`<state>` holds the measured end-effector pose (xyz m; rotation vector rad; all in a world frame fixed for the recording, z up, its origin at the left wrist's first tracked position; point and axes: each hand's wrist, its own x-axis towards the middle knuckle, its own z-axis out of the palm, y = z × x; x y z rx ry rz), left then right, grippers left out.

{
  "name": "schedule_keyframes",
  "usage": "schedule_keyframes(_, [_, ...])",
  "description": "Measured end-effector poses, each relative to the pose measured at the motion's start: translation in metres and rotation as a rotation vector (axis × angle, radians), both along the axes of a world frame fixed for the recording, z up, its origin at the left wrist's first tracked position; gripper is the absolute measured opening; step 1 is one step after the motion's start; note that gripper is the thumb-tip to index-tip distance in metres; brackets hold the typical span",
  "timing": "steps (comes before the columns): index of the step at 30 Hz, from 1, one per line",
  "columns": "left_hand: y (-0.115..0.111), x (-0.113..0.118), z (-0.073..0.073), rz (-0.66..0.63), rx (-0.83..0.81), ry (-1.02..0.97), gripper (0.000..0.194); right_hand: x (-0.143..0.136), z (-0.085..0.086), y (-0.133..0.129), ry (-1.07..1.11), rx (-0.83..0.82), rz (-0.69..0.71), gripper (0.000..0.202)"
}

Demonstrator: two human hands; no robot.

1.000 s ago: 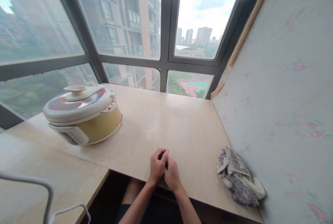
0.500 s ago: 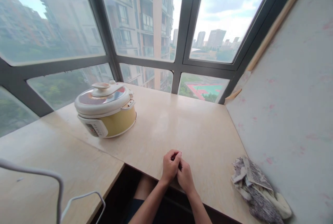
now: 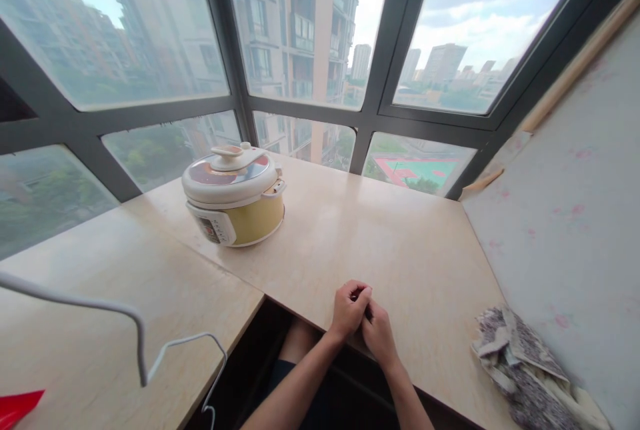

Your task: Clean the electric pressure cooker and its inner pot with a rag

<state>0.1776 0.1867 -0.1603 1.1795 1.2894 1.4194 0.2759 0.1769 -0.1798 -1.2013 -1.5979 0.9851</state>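
Observation:
My left hand (image 3: 350, 310) and my right hand (image 3: 379, 330) rest together at the front edge of the tabletop (image 3: 400, 263), both with curled fingers. They touch each other near the fingertips. Whether anything lies between them is hidden. A cream and yellow electric cooker (image 3: 235, 197) with its lid on stands farther back, to the left of my hands. On the right, against the wall, a crumpled grey and cream cloth (image 3: 530, 363) lies on the tabletop.
A white cable (image 3: 120, 307) crosses the left part of the surface and hangs over its edge. Something red (image 3: 20, 409) shows at the lower left corner. Windows (image 3: 310, 103) stand behind the cooker, and a papered wall (image 3: 575, 217) bounds the right side.
The view has turned left, so the cooker, hands and cloth appear farther right. The red thing has come into view. My hands keep their pose.

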Motion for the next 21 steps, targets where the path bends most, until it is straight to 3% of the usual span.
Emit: schedule_keyframes(21, [-0.002,0.001,-0.002,-0.026,0.004,-0.055,0.024,0.002,0.008,-0.003,-0.098,-0.02,-0.02,0.04])
